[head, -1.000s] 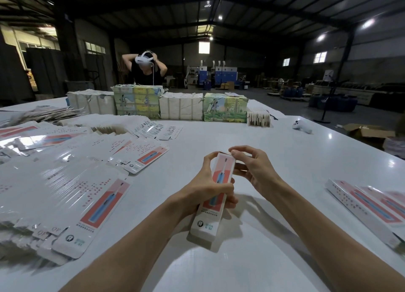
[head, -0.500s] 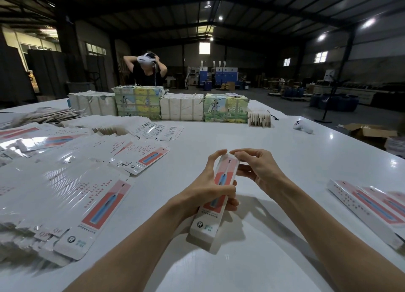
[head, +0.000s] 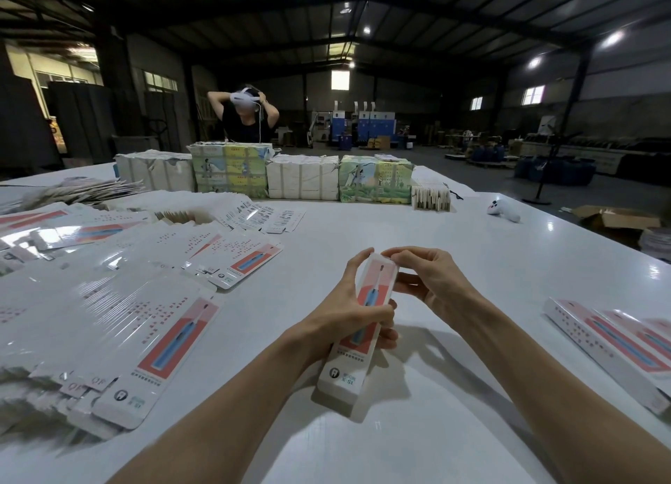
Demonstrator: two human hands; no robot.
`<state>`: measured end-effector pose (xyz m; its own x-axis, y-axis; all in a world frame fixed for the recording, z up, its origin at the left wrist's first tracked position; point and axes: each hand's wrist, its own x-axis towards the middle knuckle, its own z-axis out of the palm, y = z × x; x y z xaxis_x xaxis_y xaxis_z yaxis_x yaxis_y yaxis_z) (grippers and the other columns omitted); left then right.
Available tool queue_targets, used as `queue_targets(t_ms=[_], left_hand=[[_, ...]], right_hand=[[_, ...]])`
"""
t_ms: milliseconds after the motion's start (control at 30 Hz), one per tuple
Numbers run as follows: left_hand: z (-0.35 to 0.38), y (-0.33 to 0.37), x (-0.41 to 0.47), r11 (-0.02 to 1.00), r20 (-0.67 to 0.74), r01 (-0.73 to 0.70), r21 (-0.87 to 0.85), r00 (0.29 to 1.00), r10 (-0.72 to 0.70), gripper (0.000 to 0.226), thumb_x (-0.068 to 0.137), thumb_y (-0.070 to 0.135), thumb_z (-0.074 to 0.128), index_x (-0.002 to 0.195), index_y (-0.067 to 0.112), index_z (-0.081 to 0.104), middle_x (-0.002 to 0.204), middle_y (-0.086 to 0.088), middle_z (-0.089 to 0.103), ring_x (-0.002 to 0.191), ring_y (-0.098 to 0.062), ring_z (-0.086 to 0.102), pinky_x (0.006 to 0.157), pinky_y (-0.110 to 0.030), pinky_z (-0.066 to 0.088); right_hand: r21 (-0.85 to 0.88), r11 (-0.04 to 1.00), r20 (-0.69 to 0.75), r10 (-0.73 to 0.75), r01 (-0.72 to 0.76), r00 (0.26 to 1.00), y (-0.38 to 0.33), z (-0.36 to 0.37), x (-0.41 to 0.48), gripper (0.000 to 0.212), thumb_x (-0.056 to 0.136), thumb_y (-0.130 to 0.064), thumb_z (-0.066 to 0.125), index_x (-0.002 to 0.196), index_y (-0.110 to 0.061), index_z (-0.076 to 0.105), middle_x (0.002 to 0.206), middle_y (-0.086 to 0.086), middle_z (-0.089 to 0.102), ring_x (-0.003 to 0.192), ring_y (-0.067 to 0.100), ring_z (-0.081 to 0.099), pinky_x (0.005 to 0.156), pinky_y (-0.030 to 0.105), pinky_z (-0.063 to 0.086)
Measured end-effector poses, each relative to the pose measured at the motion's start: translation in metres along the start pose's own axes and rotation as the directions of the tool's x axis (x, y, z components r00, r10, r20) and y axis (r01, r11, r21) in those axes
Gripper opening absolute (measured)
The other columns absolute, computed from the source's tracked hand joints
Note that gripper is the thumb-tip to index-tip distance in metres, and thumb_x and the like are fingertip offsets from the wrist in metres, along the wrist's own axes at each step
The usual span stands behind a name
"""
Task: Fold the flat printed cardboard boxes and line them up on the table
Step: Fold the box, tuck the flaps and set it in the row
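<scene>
While each grip — left hand (head: 345, 323), right hand (head: 432, 283) — clasps the box (head: 345, 382), flat blanks (head: 127, 320) (leftward) lie near

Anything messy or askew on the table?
Only the flat boxes on the left: a slumped, fanned-out pile, not a squared stack. The folded boxes at right lie side by side; the box in the left hand and right hand looks undamaged.
</scene>
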<state>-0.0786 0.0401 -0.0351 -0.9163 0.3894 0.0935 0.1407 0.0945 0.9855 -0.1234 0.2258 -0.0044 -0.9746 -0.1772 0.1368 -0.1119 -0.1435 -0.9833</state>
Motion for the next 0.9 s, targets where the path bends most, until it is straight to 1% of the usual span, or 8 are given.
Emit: queue_targets(t_ms=[167,267,367,433,533,767,833,900], left_hand=[[0.001,0.000,0.000,0.999,-0.030,0.019,0.026,0.999,-0.018,0.101,0.081,0.011,0.082,0.142,0.062,0.019,0.124,-0.018,0.058,0.083,-0.035,0.078,0.075,-0.041,0.065],[0.000,0.000,0.001,1.000,-0.046,0.022,0.010,0.999,-0.021,0.100,0.083,0.009,0.081,0.143,0.059,0.019,0.122,-0.018,0.058,0.080,-0.034,0.078,0.072,-0.039,0.065],[-0.004,0.000,0.002,1.000,-0.092,0.016,0.001,0.996,-0.015,0.099,0.082,0.013,0.081,0.146,0.054,0.018,0.121,-0.018,0.059,0.077,-0.032,0.078,0.071,-0.037,0.065],[-0.004,0.001,0.003,1.000,-0.126,0.017,-0.018,0.992,-0.019,0.098,0.078,0.017,0.081,0.144,0.054,0.019,0.118,-0.018,0.061,0.076,-0.031,0.079,0.069,-0.036,0.065],[-0.005,0.001,0.003,0.999,-0.142,0.020,-0.037,0.990,-0.025,0.098,0.073,0.018,0.081,0.142,0.053,0.020,0.117,-0.019,0.062,0.074,-0.030,0.078,0.067,-0.034,0.064],[-0.003,-0.002,0.006,0.999,-0.145,0.023,-0.041,0.989,-0.029,0.096,0.082,0.008,0.081,0.143,0.051,0.020,0.117,-0.020,0.062,0.074,-0.030,0.078,0.067,-0.035,0.064],[-0.001,-0.004,0.006,0.994,-0.157,0.035,-0.107,0.986,-0.052,0.098,0.084,0.005,0.082,0.145,0.051,0.019,0.118,-0.022,0.062,0.077,-0.030,0.078,0.067,-0.036,0.064],[0.002,-0.004,0.007,0.974,-0.169,0.041,-0.225,0.982,-0.081,0.098,0.085,0.008,0.084,0.146,0.050,0.020,0.119,-0.021,0.062,0.077,-0.028,0.078,0.067,-0.037,0.063]], right_hand=[[0.007,1.000,0.004,0.021,-0.021,1.000,0.001,-0.002,0.002,0.022,0.103,-0.008,0.060,0.101,0.002,0.079,0.105,0.017,0.078,0.096,0.033,0.077,0.071,0.040,0.063],[-0.009,1.000,0.031,-0.002,0.002,1.000,0.003,-0.002,0.003,0.022,0.103,-0.010,0.060,0.108,-0.001,0.079,0.108,0.015,0.078,0.104,0.032,0.076,0.073,0.038,0.063],[-0.018,1.000,0.108,-0.002,0.004,0.994,0.006,0.005,0.002,0.020,0.101,-0.012,0.066,0.118,-0.008,0.076,0.112,0.011,0.078,0.107,0.029,0.075,0.078,0.035,0.064],[-0.046,0.998,0.120,-0.029,0.035,0.992,0.009,0.011,0.001,0.027,0.097,-0.011,0.072,0.124,-0.011,0.070,0.113,0.010,0.078,0.106,0.028,0.076,0.082,0.036,0.064],[-0.066,0.994,0.089,-0.079,0.085,0.993,0.010,0.014,-0.001,0.029,0.095,-0.010,0.075,0.123,-0.007,0.070,0.113,0.012,0.077,0.105,0.029,0.076,0.085,0.039,0.064],[-0.032,0.994,0.105,-0.097,0.101,0.990,0.011,0.010,-0.003,0.026,0.095,-0.005,0.072,0.120,0.003,0.070,0.114,0.019,0.077,0.108,0.034,0.075,0.094,0.043,0.062],[-0.033,0.995,0.090,-0.092,0.095,0.992,0.015,0.013,-0.001,0.025,0.098,-0.007,0.070,0.122,0.001,0.069,0.115,0.018,0.076,0.108,0.034,0.075,0.095,0.044,0.061],[-0.121,0.987,0.056,-0.102,0.108,0.993,0.019,0.017,-0.001,0.029,0.102,-0.016,0.067,0.129,-0.006,0.066,0.121,0.013,0.074,0.109,0.028,0.075,0.094,0.041,0.062]])
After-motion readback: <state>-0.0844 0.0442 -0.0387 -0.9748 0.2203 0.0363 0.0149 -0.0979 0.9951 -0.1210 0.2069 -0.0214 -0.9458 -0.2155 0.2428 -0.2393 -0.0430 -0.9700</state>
